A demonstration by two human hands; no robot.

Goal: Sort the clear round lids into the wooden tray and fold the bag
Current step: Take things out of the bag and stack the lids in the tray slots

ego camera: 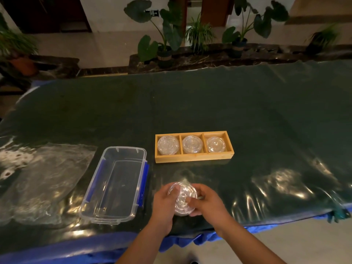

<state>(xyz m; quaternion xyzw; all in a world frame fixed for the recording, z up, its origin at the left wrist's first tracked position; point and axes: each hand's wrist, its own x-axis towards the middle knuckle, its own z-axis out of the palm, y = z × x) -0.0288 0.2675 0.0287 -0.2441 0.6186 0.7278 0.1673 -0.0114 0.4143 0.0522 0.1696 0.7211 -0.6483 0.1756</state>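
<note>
**Nearer than the wooden tray (192,159): squaring up a stack before it goes in**

Just in front of the tray, the left hand (163,202) and right hand (207,202) both curl their fingers round a stack of clear lids (182,199), cupping it from either side. All three compartments already hold sorted lids (192,143); those in the right one look smaller. It would be best to square the rims between both hands, match the stack's width to a compartment, then lower it level onto that pile. Left of the tray, beyond the plastic box (123,148), the bag (47,178) lies flat, not yet folded.

Potted plants (165,35) line a dim pale wall (110,20).
</note>
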